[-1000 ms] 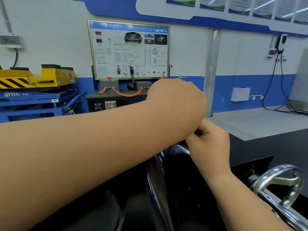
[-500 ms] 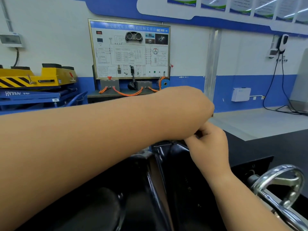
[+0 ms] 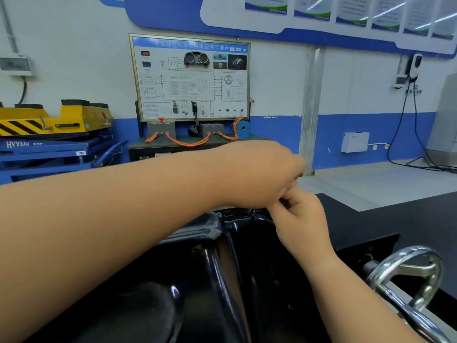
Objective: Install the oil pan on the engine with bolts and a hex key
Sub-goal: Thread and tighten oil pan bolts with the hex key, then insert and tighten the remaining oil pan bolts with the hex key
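My left hand (image 3: 259, 174) reaches across from the left, back up, its fingers curled under and out of sight. A small dark tip pokes out past its knuckles. My right hand (image 3: 300, 219) comes up from below with curled fingers, touching the left hand's underside. What either holds is hidden. Both hands sit over the far edge of the glossy black oil pan (image 3: 259, 280). A chrome handwheel (image 3: 414, 267) stands at lower right.
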Action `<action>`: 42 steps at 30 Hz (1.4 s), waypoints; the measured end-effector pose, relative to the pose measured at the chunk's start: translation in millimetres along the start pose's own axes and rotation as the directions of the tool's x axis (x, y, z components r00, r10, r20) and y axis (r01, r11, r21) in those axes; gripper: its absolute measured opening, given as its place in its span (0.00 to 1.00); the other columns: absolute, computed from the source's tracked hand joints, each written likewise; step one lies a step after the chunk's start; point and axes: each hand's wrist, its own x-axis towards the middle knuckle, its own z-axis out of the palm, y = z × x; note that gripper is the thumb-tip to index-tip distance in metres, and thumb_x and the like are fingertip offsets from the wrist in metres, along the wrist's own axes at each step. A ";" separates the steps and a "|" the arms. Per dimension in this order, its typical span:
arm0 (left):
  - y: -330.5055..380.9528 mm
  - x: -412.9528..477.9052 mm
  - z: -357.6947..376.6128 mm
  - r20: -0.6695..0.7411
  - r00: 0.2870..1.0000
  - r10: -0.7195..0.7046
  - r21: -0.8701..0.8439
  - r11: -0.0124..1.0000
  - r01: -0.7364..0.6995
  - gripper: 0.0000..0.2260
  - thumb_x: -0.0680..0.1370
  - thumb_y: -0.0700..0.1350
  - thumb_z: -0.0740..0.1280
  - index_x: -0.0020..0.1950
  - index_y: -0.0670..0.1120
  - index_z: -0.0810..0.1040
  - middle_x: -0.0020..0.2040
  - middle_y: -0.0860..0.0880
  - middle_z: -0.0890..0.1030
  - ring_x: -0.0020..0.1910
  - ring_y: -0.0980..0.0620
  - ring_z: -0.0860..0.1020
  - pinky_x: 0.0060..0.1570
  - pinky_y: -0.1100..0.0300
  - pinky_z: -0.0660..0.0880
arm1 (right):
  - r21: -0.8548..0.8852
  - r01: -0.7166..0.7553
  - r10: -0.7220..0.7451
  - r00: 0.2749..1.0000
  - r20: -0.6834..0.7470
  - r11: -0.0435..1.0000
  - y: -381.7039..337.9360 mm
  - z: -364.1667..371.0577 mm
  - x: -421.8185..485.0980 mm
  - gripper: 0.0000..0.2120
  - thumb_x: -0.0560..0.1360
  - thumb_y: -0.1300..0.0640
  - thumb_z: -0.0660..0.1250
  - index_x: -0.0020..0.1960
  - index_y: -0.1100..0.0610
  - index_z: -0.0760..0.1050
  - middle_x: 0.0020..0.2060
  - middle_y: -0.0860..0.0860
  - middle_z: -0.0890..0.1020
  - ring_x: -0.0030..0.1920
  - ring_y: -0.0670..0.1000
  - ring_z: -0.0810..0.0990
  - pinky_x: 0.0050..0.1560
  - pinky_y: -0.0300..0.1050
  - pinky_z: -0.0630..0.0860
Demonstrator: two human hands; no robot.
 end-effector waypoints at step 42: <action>435.7 171.2 -34.3 0.030 0.957 0.288 -0.855 0.503 -0.125 0.09 0.77 0.48 0.64 0.56 0.51 0.76 0.52 0.54 0.78 0.51 0.53 0.76 0.50 0.59 0.74 | -0.807 -0.591 0.612 0.633 -0.474 -0.013 29.5 -512.7 -216.6 0.04 0.73 0.53 0.69 0.45 0.52 0.76 0.44 0.51 0.77 0.44 0.52 0.76 0.42 0.41 0.68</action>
